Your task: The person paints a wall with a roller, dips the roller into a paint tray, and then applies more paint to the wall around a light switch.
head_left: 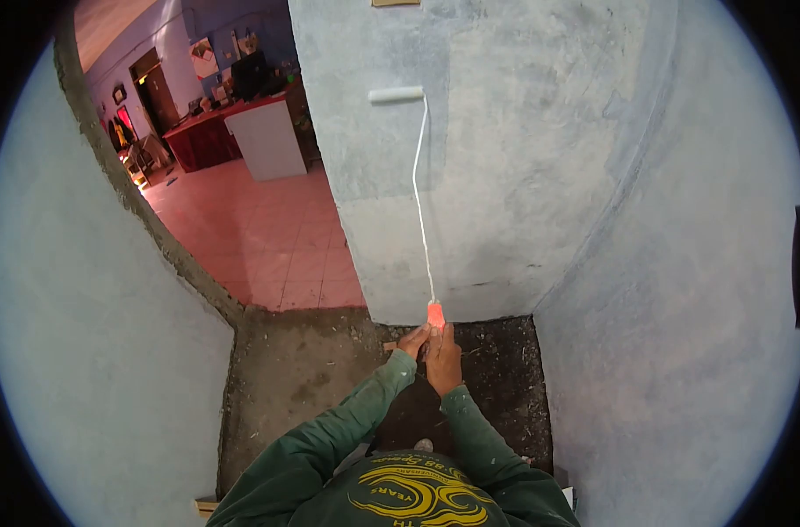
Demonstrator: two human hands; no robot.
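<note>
A paint roller with a white sleeve lies against the grey-white wall in front of me. Its long, thin white rod runs down to an orange handle. Both hands are closed round the lower part of that handle, side by side. My left hand is on its left and my right hand on its right. The upper wall around the roller looks darker and bluish in patches, with paler areas to the right and below.
Pale walls rise on the left and right. Below is a rough, dirty floor. Through an opening at the upper left are a pink tiled floor and a counter with things on it.
</note>
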